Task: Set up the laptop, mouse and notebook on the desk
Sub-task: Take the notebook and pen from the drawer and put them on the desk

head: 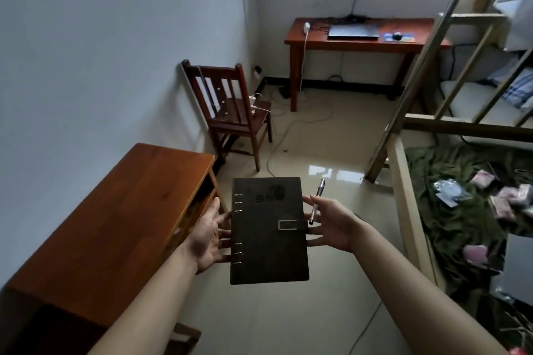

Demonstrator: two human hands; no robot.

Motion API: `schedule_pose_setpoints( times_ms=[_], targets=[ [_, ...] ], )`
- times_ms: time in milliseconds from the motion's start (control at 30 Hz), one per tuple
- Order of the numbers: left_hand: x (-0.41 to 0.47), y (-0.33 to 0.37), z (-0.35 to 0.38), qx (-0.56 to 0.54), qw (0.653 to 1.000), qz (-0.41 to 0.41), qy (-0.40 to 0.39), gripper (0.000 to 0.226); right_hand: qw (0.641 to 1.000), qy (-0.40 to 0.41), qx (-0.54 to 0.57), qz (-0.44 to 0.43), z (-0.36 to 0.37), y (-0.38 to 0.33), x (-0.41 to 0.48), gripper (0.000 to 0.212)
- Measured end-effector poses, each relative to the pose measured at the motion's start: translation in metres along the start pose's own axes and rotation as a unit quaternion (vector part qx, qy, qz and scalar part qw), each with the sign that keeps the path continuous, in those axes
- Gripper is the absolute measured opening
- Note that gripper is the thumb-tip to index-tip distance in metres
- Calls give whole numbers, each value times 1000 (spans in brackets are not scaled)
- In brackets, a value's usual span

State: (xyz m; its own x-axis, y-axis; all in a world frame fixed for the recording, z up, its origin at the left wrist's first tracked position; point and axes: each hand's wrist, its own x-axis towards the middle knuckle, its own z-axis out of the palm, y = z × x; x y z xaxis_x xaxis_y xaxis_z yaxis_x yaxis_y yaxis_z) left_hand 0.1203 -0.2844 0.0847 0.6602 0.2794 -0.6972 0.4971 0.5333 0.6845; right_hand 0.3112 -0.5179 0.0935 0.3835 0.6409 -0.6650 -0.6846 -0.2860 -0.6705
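A black ring-bound notebook [268, 239] with a strap clasp is carried flat in the air between both hands, above the floor. My left hand [206, 236] supports its left edge from below with straight fingers, the thumb held apart. My right hand [334, 225] has its fingers under the notebook's right edge, and its thumb pinches a pen [320, 186] that points upward. Far ahead, under the window, a wooden desk [311, 40] carries a closed dark laptop [353, 32] and a black mouse [398, 35] on a blue pad at the laptop's right.
A second wooden desk [121, 219] stands along the left wall beside me. Beyond it is a wooden chair [230, 112] with a power strip on its seat. Cables [291, 121] trail over the tiled floor. A bunk bed frame [403, 181] with a ladder fills the right side.
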Motion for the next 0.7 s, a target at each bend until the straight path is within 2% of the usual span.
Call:
schedule_pose_setpoints(
  times_ms=[333, 533, 700],
  targets=[
    [163, 125, 19, 24, 998, -28, -42, 83, 999, 17, 33, 6, -52, -115, 118, 39],
    [275, 245, 44, 77, 991, -38, -106, 84, 995, 84, 59, -16, -73, -215, 184, 38],
    [354, 343, 97, 131, 977, -50, -163, 84, 986, 119, 101, -51, -116, -294, 212, 39]
  ],
)
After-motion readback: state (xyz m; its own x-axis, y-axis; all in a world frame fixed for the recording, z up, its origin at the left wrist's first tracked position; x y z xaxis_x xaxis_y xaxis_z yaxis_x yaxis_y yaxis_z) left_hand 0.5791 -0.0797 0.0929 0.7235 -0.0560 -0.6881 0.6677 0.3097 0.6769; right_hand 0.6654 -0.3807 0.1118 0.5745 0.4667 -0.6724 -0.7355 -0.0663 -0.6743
